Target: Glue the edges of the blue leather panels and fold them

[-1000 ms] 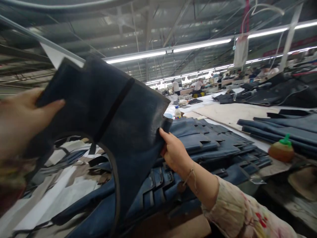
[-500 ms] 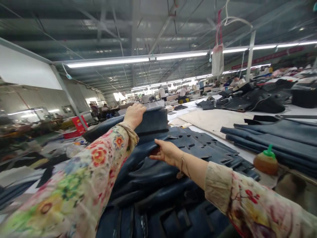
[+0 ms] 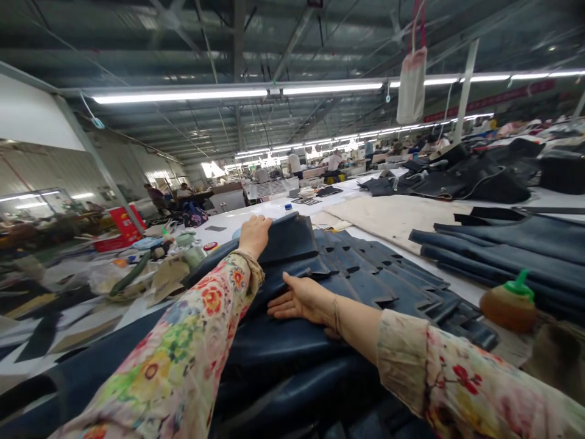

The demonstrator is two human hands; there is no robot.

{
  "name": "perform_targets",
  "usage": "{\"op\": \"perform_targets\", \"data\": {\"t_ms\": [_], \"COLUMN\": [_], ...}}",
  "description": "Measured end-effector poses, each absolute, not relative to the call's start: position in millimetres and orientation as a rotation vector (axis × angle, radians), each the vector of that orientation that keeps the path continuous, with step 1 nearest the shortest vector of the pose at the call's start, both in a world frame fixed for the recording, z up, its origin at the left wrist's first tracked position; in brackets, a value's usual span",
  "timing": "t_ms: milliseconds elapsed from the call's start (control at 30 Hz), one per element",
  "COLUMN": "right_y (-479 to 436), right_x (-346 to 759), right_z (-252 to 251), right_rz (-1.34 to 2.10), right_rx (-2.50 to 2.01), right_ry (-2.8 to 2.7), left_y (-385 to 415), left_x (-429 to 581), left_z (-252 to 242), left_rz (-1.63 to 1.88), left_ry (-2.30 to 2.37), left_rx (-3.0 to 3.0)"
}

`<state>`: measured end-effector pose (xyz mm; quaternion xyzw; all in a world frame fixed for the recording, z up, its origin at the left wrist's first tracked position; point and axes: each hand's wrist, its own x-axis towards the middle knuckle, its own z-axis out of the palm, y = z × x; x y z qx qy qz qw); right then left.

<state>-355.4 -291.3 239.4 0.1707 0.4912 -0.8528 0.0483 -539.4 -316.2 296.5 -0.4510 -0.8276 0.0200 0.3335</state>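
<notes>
My left hand [image 3: 255, 236] is closed over the upper left edge of a dark blue leather-like panel [image 3: 292, 241], its far end raised. Palm turned partly upward, my right hand [image 3: 302, 299] lies against the same dark blue material with its fingers stretched out. Beneath and to the right spreads a pile of overlapping dark blue pieces [image 3: 365, 271] with cut notches along their edges. Broad folds of the material run below both hands and out to the lower left. The fingertips of my left hand are partly hidden behind the panel.
A bottle of brown liquid with a green nozzle [image 3: 509, 302] stands at the right, beside more folded blue pieces [image 3: 507, 247]. Cream cloth [image 3: 393, 216] and black pieces [image 3: 457, 174] lie farther back. Scraps and bags [image 3: 109, 274] clutter the left. A wrapped bundle [image 3: 411, 85] hangs overhead.
The raised panel and my left hand sit lower in the view. My right hand's fingers are more spread along the material. Dark blue material now stretches across the lower left.
</notes>
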Motion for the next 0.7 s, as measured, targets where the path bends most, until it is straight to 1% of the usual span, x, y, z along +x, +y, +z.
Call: {"op": "perform_targets", "data": {"t_ms": [100,200,333,533,633,700], "right_y": [-289.8,-288.7,-293.8,-325.9,-338.7,-340.0], "right_x": [-354.2,-350.0,-335.9,-295.9,-262.1,-229.5], "right_z": [237.6,242.2,256.5,291.5,296.7,287.2], "right_rz": [-2.550,-2.392,-2.204,-1.987,-1.966,-1.996], "right_rx": [0.525,0.455,0.369,0.182,0.067,-0.013], "right_ry": [1.547,1.681,1.877,2.272,2.331,2.303], "left_y": [-313.8,-316.1,-334.9,-376.8,-377.8,-370.8], "left_x": [-539.0,-531.3,-516.5,-498.6,-495.3,-497.9], "left_z": [276.8,268.5,277.6,300.3,300.4,296.5], "left_rz": [0.026,0.036,0.108,0.111,0.073,0.032], "left_ry": [-2.218,-2.291,-2.377,-2.456,-2.541,-2.587], "left_rx": [-1.156,-1.173,-1.228,-1.137,-1.125,-1.121]}}
